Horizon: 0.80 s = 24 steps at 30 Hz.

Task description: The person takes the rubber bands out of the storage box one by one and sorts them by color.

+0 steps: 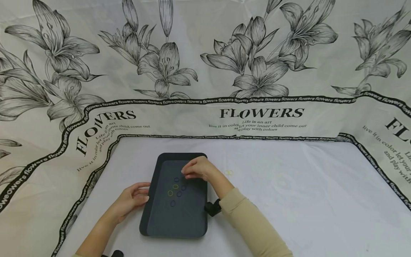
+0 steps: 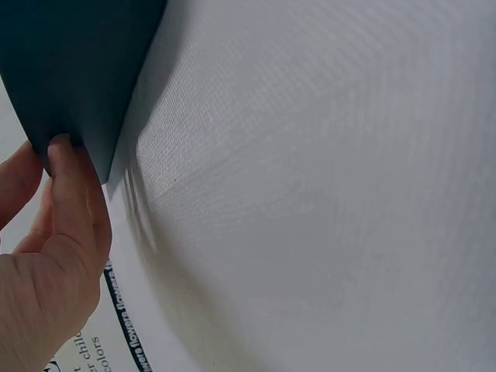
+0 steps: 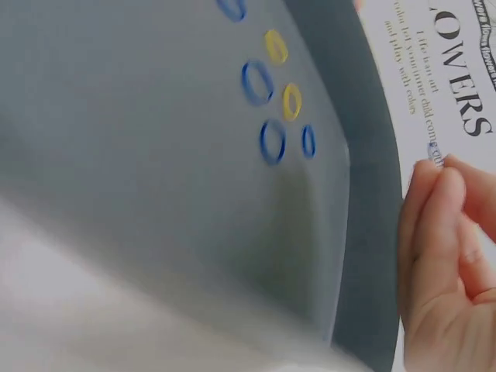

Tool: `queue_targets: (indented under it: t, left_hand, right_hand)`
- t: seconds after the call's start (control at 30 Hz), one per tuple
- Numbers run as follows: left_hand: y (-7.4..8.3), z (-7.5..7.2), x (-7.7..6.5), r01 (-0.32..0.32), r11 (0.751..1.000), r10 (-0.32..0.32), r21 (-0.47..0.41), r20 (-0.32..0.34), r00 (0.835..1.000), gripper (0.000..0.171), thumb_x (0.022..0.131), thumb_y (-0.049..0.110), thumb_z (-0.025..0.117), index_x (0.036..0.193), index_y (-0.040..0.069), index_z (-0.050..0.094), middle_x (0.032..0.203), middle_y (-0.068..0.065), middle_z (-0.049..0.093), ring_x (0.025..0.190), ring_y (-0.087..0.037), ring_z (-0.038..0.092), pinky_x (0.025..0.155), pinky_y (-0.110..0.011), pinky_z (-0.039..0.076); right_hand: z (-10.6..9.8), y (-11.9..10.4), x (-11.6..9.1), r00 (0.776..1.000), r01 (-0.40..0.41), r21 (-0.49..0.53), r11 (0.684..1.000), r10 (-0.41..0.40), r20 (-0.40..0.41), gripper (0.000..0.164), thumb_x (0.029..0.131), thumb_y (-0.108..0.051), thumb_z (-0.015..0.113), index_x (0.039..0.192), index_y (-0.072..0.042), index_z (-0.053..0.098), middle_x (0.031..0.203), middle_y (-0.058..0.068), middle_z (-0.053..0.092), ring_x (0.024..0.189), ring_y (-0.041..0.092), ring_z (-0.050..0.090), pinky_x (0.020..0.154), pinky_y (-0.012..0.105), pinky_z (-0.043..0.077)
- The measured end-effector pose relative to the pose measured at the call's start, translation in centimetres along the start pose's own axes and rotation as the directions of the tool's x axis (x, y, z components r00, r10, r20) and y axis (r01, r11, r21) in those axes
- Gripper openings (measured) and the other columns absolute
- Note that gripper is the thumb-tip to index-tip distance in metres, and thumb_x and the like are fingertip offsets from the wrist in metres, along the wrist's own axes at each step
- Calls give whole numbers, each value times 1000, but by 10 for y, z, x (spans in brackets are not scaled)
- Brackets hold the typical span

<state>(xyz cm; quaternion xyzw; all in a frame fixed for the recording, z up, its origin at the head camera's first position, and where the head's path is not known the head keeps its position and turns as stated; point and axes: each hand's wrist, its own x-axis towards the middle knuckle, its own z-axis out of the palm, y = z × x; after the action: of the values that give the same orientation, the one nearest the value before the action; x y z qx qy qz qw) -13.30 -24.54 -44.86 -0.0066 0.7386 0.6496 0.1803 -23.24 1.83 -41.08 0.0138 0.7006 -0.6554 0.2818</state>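
Observation:
My right hand [image 1: 198, 167] is raised over the upper part of a dark rectangular tray [image 1: 189, 221]. Between its thumb and fingertips it pinches a small blue ring-shaped band [image 3: 434, 152], mostly hidden by the fingers. Inside the tray lie loose blue bands [image 3: 257, 82] and two yellow bands [image 3: 291, 101], scattered around the middle. My left hand [image 1: 130, 200] touches the tray's left outer side, its fingers fairly straight against the wall. In the left wrist view those fingertips [image 2: 60, 147] rest at the tray's corner.
Two more yellow bands [image 1: 228, 172] lie on the white tabletop [image 1: 305, 200], right of the tray. A flower-printed cloth [image 1: 192, 119] hangs behind and borders the table. A black strap-like piece [image 1: 213, 207] sits by the right wrist.

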Motion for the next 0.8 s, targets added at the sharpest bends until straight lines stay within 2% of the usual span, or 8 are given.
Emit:
queue_targets:
  t: [0.2,0.33,0.63,0.8]
  left_hand:
    - [2,1,0,2,1000,-2,-5,1,1000,59,87,0,60,137,-10,31,118,-21,54,92,-13,60,76,-25,51]
    - [2,1,0,8,1000,-8,-7,-3,1000,59,87,-1,60,137,-10,30,117,-21,54,92,-13,59,77,-26,51]
    - [-5,-3,1,-60,997,61,-41,33,998,57,85,4,65,133,-9,37,111,-16,58,91,-14,61,76,-25,51]
    - [-5,-3,2,-21,1000,21,-19,16,1000,60,85,3,63,136,-10,33,116,-21,55,92,-13,61,77,-25,51]
  right_hand:
    - [-8,-2,-5,1000,4,11,1000,-4,-3,16,78,8,68,93,12,66,76,12,66,57,13,63,58,23,53]
    - [-13,-2,-8,1000,6,16,1000,-6,7,18,79,8,67,96,12,66,77,11,67,60,14,64,64,26,54]
    - [-21,-3,-15,1000,17,23,1000,-18,24,20,81,8,65,100,13,64,80,11,67,64,15,65,67,27,54]
    - [-26,-1,-18,1000,17,35,999,-18,17,21,81,9,64,101,15,63,80,10,67,64,15,65,65,25,54]
